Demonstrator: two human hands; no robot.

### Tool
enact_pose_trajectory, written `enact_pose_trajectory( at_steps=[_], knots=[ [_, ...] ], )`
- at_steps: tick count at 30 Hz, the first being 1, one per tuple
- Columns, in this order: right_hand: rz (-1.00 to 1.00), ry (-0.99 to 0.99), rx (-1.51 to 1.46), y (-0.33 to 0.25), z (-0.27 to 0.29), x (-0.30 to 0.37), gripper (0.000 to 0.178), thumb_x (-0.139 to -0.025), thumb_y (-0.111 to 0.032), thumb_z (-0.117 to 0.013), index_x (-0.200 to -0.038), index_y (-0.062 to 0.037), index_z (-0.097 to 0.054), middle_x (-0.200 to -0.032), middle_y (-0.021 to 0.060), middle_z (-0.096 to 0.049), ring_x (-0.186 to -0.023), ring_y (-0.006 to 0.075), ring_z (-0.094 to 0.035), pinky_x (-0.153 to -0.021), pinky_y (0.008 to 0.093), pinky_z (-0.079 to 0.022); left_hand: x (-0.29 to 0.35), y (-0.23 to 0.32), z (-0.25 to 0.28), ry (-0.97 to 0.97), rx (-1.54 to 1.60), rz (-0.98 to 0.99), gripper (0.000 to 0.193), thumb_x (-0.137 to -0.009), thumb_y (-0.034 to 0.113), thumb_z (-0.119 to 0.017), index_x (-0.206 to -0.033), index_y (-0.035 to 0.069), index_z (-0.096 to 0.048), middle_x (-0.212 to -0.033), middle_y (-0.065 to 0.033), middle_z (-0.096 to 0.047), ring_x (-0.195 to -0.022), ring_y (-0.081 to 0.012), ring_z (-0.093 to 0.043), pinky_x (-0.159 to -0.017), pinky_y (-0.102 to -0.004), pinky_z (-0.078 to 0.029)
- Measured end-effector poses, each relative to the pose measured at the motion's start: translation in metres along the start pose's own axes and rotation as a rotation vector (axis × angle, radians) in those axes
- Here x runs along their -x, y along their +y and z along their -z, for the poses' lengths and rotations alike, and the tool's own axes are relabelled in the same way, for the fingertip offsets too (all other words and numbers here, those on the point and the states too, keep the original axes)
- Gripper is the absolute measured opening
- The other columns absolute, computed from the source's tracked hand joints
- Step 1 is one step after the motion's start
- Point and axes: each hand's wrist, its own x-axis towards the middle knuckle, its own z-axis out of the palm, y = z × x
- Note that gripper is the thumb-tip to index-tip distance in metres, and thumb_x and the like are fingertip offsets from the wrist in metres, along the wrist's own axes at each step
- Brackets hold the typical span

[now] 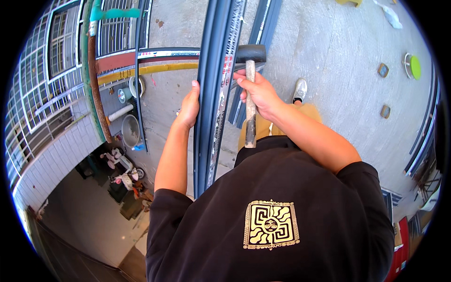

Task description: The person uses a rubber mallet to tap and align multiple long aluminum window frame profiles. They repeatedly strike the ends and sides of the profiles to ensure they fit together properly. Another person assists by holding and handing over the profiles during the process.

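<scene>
A long dark grey metal profile runs in front of me from the top edge down to my shirt, with a strip of printed film along its right side. My left hand is closed on its left edge, thumb up; the other fingers are mostly hidden behind it. To the right of the profile, my right hand holds a mallet with a black head and a worn wooden handle. The mallet head is up, close beside the profile, and the handle hangs down past my palm. My right fingertips reach to the profile's edge.
More dark profiles lie behind the mallet. A crossbar and a yellow bar extend left. A rusty pole, window grilles and a bucket stand left. On the right are a green round stool and small blocks.
</scene>
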Motion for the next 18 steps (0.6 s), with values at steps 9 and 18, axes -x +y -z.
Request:
enact_pose_trajectory(
  at_steps=[9, 18],
  knots=[
    [0.179, 0.093, 0.298, -0.018, 0.016, 0.007, 0.035, -0.108, -0.021, -0.065, -0.136, -0.0031, -0.055, -0.129, 0.0081, -0.075, -0.067, 0.0086, -0.056, -0.064, 0.027, -0.052, -0.024, -0.024, 0.006, 0.048, -0.112, -0.084, 0.095, -0.111, 0.072, -0.033, -0.143, -0.013, -0.062, -0.138, -0.027, -0.068, -0.128, -0.0296, -0.065, -0.113, -0.0393, -0.047],
    [0.911, -0.001, 1.1, -0.089, -0.015, 0.052, 0.03, -0.107, -0.028, -0.069, -0.128, -0.0081, -0.068, -0.097, 0.0157, -0.076, -0.071, 0.0284, -0.071, -0.068, 0.0461, -0.055, -0.023, -0.018, 0.0, 0.169, -0.271, -0.2, 0.093, -0.112, 0.068, -0.027, -0.131, -0.014, -0.068, -0.133, -0.0396, -0.066, -0.135, -0.0478, -0.061, -0.116, -0.0488, -0.044]
  ],
)
